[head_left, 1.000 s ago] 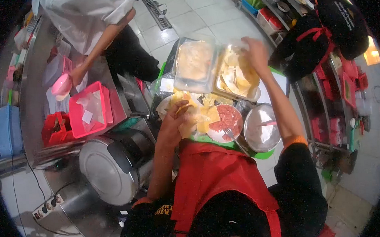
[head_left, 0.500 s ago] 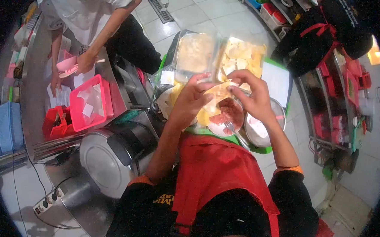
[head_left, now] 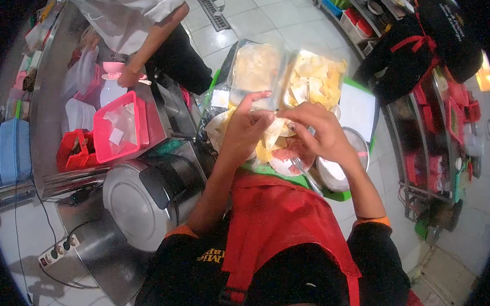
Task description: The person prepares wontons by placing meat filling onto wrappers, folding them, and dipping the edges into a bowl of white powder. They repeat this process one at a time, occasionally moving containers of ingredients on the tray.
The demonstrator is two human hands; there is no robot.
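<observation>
A pale yellow dough wrapper [head_left: 275,131], folded and gathered, is pinched between my two hands. My left hand [head_left: 243,132] grips its left side, with the index finger raised. On the other side, my right hand [head_left: 322,131] bends its fingers around the wrapper's upper right edge. Whether filling lies inside is hidden. Just below is a plate [head_left: 282,166] with pink minced meat [head_left: 300,150] and more yellow wrapper pieces. A fork [head_left: 304,169] rests on it, tines in the meat. Beyond my hands stands a clear container of loose wrappers [head_left: 313,74], beside another holding pale contents [head_left: 258,66].
A round bowl [head_left: 337,173] with white contents is at right on the green tray [head_left: 372,118]. Left are a steel pot [head_left: 137,208], a pink basket [head_left: 123,126] and a co-worker's hand [head_left: 131,75] near a pink cup [head_left: 114,68]. Another person [head_left: 427,43] stands at right.
The wrapper was spread wider and is now folded up between my fingers. My right hand has turned inward over it. The co-worker's arm has shifted, and the pink cup has moved right.
</observation>
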